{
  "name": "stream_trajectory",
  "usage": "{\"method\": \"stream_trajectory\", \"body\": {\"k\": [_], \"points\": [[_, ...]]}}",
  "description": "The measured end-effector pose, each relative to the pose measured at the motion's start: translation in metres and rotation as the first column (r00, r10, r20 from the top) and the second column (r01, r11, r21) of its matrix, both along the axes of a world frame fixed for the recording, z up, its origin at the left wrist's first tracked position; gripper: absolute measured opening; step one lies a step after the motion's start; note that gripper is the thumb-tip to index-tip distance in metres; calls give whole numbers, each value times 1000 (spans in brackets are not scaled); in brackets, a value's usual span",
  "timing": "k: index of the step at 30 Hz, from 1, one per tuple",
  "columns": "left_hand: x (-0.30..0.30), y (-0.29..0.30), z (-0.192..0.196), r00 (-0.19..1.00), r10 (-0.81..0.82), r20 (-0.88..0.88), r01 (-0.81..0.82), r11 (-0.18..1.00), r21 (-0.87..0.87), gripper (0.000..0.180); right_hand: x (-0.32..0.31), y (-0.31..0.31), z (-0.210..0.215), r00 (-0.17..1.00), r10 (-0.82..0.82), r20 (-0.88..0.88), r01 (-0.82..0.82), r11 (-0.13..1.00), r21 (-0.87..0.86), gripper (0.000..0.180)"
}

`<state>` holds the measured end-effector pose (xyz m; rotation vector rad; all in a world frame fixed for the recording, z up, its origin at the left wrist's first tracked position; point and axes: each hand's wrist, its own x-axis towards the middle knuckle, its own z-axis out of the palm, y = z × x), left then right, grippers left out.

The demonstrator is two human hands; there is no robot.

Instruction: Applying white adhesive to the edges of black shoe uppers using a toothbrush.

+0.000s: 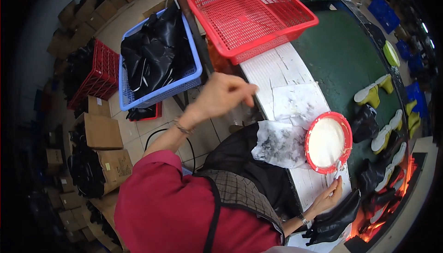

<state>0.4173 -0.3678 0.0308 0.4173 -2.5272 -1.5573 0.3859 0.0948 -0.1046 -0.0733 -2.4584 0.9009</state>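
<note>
My left hand (225, 95) is raised over the near side of the bench, fingers curled and slightly blurred, with nothing visible in them. By the bench's near right part, my right hand (326, 196) pinches a small white-smeared brush (338, 170), which touches the rim of a red bowl (309, 138). Thick white paste (326, 143) fills much of that bowl. Beside the bowl lie stained white sheets (280, 144), one hanging over the bench edge toward my lap. A black leather boot upper (336, 220) lies right next to my right hand.
A red plastic basket (251, 17) stands on the white bench top. Beyond runs a green belt (339, 45) carrying several yellow-green shoe lasts (371, 95) and black uppers. Orange heater glow (408, 174) shows at right. A blue crate (196, 75) of black uppers and cardboard boxes (102, 130) stand left.
</note>
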Motion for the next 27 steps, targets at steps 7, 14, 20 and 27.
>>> {"method": "stream_trajectory", "body": {"k": [7,14,20,27], "points": [[81,-199,-51,679,716,-166,-476,257,-841,52,-3,24,-25,997,54,-46,-53,998,33,27],[110,-292,-67,234,909,-344,-644,-120,-755,55,-13,15,-23,986,-124,114,165,845,-508,33],[180,-386,-118,305,952,-13,-786,244,-568,83,-12,-6,-37,977,-165,134,211,821,-531,34],[183,-356,-65,291,814,-503,-950,183,-253,54,-14,-13,-31,985,-121,120,167,832,-530,32]]}}
